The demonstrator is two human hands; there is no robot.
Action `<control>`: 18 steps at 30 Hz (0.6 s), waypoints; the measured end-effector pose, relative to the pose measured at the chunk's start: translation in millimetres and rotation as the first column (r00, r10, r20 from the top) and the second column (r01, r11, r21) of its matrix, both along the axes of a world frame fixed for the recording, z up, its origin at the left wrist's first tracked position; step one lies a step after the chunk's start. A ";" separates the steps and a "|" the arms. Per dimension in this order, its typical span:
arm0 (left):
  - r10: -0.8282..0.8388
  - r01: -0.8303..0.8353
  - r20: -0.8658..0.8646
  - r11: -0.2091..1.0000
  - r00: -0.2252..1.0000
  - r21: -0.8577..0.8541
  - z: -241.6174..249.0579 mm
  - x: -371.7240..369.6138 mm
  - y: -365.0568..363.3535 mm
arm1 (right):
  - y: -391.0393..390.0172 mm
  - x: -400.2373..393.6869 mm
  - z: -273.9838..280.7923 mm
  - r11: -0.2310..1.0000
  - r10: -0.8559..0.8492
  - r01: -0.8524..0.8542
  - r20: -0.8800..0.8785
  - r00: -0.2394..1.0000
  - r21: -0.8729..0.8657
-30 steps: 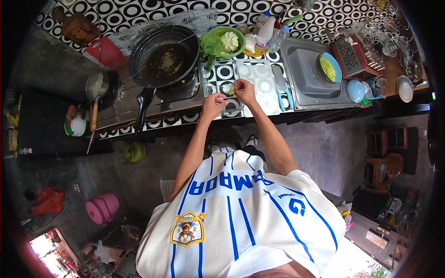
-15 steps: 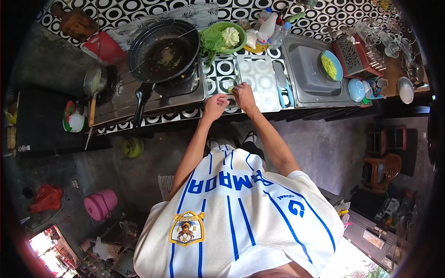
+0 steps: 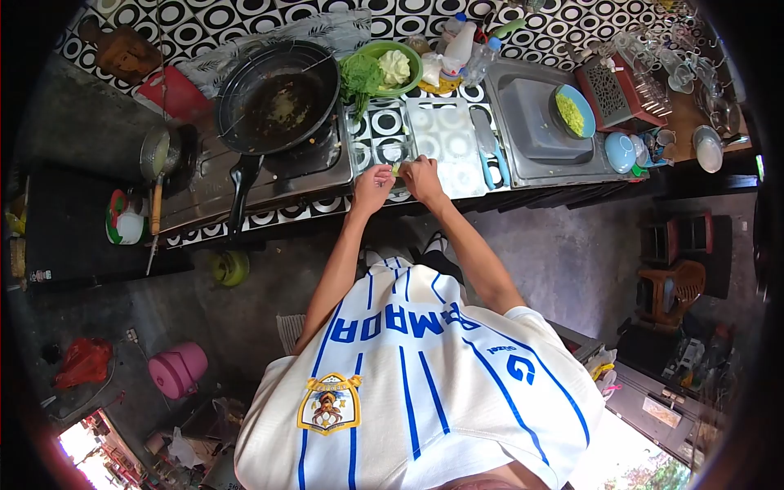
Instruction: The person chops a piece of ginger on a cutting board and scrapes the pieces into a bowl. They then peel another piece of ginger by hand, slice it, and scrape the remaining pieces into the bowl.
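Observation:
My left hand (image 3: 373,188) and my right hand (image 3: 421,179) meet over the counter's near edge, fingertips pinched close together. Between them shows a small light-green piece (image 3: 395,170), too small to name, touched by the fingers of both hands. Right of my right hand lies a translucent cutting board (image 3: 447,139) on the patterned tiles. A knife with a blue handle (image 3: 487,163) rests along the board's right side. Beyond my hands, a green bowl (image 3: 418,70) holds a pale cabbage-like head (image 3: 395,68), with leafy greens (image 3: 359,77) hanging over its left side.
A large black wok (image 3: 286,98) sits on the stove (image 3: 196,175), its handle (image 3: 239,196) reaching past the counter edge. At right, the sink (image 3: 523,175) holds a grey tub (image 3: 543,147) and a blue bowl (image 3: 590,118) of chopped yellow-green food. Bottles (image 3: 482,59) stand behind.
My left hand has risen to the small green piece, which is now between both hands' fingertips. My right hand has drawn slightly nearer me. The camera view has shifted a little.

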State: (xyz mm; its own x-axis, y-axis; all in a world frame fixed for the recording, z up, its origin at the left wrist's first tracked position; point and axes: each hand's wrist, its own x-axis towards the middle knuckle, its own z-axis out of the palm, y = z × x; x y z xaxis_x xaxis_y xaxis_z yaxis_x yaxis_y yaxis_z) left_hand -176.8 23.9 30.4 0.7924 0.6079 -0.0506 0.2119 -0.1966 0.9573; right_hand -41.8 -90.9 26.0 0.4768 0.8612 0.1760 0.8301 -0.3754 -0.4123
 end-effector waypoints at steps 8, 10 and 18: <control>0.026 -0.028 0.039 0.999 0.999 0.043 -3.4 7.5 -1.4 | -7.5 3.1 -0.7 0.994 -0.065 0.071 -0.084 0.994 0.077; 0.033 -0.034 0.022 0.999 0.999 0.036 -3.0 7.6 -0.2 | -6.7 3.8 6.8 0.975 -0.100 0.125 -0.142 0.985 0.181; -0.103 0.065 0.082 0.925 0.991 0.375 31.1 23.3 13.1 | 3.2 26.6 49.2 0.951 0.152 -0.011 -0.433 0.889 0.310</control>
State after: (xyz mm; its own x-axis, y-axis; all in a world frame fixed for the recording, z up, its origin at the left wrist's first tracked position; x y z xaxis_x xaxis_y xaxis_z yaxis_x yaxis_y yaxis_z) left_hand -153.4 36.9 61.5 0.8310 0.4990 0.2459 0.0880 -0.5544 0.8276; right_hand -15.2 -87.7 75.2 0.4946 0.8435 0.2093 0.5531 -0.1197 -0.8245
